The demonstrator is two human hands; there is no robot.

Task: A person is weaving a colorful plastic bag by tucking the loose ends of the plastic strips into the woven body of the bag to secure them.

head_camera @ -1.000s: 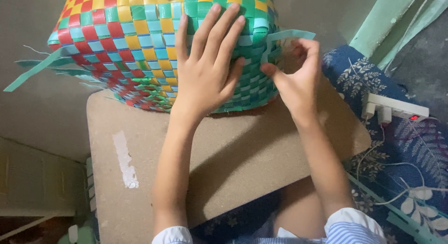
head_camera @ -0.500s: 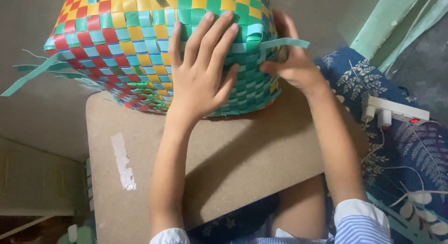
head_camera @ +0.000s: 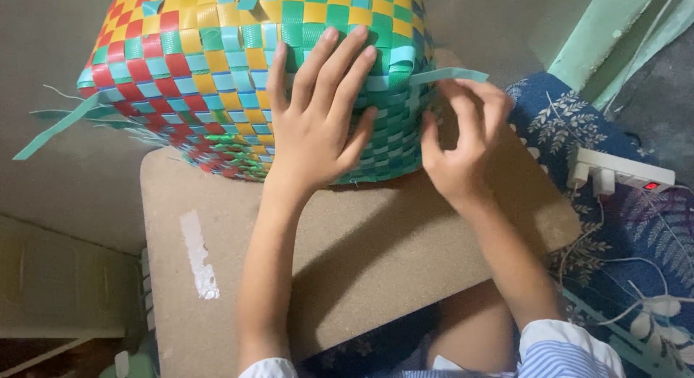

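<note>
A woven basket [head_camera: 217, 67] of red, yellow, green and light blue plastic strips lies on its side on a brown board [head_camera: 376, 248]. My left hand [head_camera: 318, 118] lies flat on the basket's green side, fingers spread. My right hand [head_camera: 463, 139] is at the basket's right edge, its fingers pinching a loose light blue strip [head_camera: 452, 76] that sticks out to the right. Further loose strip ends [head_camera: 54, 129] trail from the basket's left side.
A white power strip [head_camera: 622, 172] with a red light and white cables lies on blue flowered fabric [head_camera: 636, 233] at the right. A strip of white tape [head_camera: 199, 255] marks the board. Pale green strips [head_camera: 614, 31] lean at the upper right. Grey floor lies to the left.
My right hand has shifted slightly along the basket's right edge and still works the light blue strip. My left hand stays pressed flat on the basket.
</note>
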